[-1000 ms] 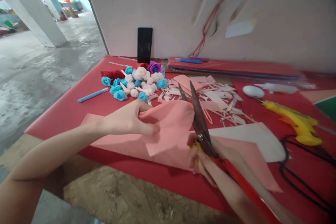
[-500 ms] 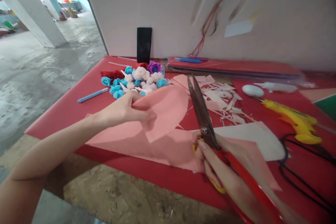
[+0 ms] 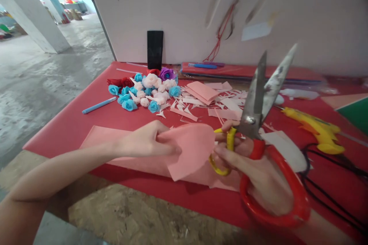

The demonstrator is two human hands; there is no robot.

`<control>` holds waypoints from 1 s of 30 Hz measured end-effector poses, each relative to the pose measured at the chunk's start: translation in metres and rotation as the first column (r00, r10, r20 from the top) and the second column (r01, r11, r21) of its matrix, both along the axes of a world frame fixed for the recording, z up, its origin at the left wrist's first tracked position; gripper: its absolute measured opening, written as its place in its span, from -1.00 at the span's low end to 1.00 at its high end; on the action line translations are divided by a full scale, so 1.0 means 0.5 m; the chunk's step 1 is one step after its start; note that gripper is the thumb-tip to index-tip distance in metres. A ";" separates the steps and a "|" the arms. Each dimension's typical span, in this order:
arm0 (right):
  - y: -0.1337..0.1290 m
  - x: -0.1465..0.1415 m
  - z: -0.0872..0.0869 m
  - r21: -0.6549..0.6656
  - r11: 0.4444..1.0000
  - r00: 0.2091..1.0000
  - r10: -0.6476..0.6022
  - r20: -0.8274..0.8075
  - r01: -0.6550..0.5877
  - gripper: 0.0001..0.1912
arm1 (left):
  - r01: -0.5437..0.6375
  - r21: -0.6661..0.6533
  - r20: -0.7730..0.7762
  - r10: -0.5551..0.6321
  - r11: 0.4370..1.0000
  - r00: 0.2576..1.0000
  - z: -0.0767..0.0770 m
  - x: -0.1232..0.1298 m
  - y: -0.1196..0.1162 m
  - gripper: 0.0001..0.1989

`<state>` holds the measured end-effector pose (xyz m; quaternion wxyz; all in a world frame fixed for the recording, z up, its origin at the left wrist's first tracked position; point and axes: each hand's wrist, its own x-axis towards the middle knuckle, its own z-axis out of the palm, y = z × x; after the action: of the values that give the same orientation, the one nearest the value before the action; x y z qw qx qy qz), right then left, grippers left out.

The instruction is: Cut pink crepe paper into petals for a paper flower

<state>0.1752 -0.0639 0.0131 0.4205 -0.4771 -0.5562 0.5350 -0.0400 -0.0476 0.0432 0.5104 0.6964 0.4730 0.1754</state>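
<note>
My left hand [image 3: 146,141] pinches a folded piece of pink paper [image 3: 192,145] with a rounded outer edge, thumb on top. Scissors [image 3: 260,118] are gripped in my right hand [image 3: 253,176], blades pointing up and away and spread apart. A large red loop and a yellow loop show at their handle end. The blades stand clear of the held paper, to its right, while the yellow loop is close to its edge. Under both hands lies a larger pink sheet [image 3: 100,138] on the red tabletop [image 3: 69,122].
Behind are paper roses [image 3: 152,80] in blue, pink, red and purple, with paper scraps [image 3: 184,107] and folded pink paper [image 3: 202,91]. A blue pen [image 3: 99,105] lies left. Rightward are a yellow glue gun [image 3: 313,126], its black cord [image 3: 324,187] and white paper [image 3: 284,149]. A black phone [image 3: 155,49] leans on the panel.
My left hand has brought the folded pink paper lower and slightly right. My right hand has turned and raised the scissors to the right, and their blades are spread wider.
</note>
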 end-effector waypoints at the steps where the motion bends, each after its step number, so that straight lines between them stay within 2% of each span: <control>1: 0.001 0.001 0.001 -0.058 0.998 0.996 0.002 -0.089 -0.007 -0.62 | 0.017 0.000 -0.028 -0.017 1.000 0.999 -0.006 0.003 -0.005 -0.59; 4: 0.001 0.002 0.006 -0.113 0.992 0.968 0.033 -0.251 -0.063 -0.63 | -0.004 -0.111 -0.020 0.001 0.994 1.000 -0.025 0.010 -0.015 -0.57; 6: 0.002 0.003 0.012 -0.072 0.992 0.962 0.079 -0.260 -0.101 -0.68 | -0.065 -0.263 0.134 0.103 0.962 0.985 -0.040 0.014 -0.017 -0.47; 8: 0.004 0.004 0.018 -0.025 0.988 0.958 0.141 -0.248 -0.152 -0.73 | 0.018 -0.420 0.313 0.126 0.908 0.941 -0.054 0.021 -0.015 -0.34; 10: 0.006 0.003 0.025 0.019 0.982 0.955 0.187 -0.231 -0.188 -0.78 | 0.153 -0.498 0.449 0.103 0.854 0.887 -0.068 0.030 -0.012 -0.29; 13: 0.006 -0.001 0.033 0.064 0.978 0.952 0.206 -0.228 -0.196 -0.81 | 0.280 -0.540 0.548 0.079 0.794 0.833 -0.078 0.040 -0.015 -0.40; 15: 0.003 -0.005 0.035 0.068 0.975 0.946 0.222 -0.236 -0.212 -0.79 | 0.262 -0.530 0.506 0.053 0.807 0.861 -0.074 0.043 -0.020 -0.57; 18: 0.000 -0.007 0.032 0.039 0.973 0.949 0.231 -0.213 -0.228 -0.77 | 0.120 -0.457 0.313 0.033 0.882 0.949 -0.059 0.045 -0.027 -0.73; 21: 0.004 -0.002 0.024 -0.001 0.990 0.977 0.142 -0.162 -0.144 -0.81 | -0.014 -0.356 0.241 0.106 0.935 0.965 -0.050 0.047 -0.032 -0.81; 24: 0.014 0.005 0.014 -0.049 0.999 0.987 0.015 -0.159 -0.023 -0.71 | -0.145 -0.231 0.256 0.204 0.962 0.945 -0.054 0.049 -0.035 -0.75; 26: 0.018 0.006 0.008 -0.078 0.997 0.990 -0.023 -0.138 0.012 -0.64 | -0.197 -0.169 0.252 0.236 0.966 0.939 -0.057 0.048 -0.036 -0.68; 28: 0.015 0.001 0.006 -0.078 0.995 0.991 -0.064 -0.116 0.055 -0.58 | -0.212 -0.131 0.239 0.238 0.969 0.941 -0.058 0.048 -0.036 -0.63; 30: 0.007 -0.008 0.006 -0.069 0.993 0.986 -0.106 -0.130 0.098 -0.57 | -0.153 -0.142 0.228 0.183 0.978 0.956 -0.056 0.047 -0.037 -0.67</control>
<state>0.1713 -0.0605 0.0160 0.4683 -0.4811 -0.4848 0.5606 -0.0164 -0.0664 0.0151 0.5890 0.5946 0.4752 0.2716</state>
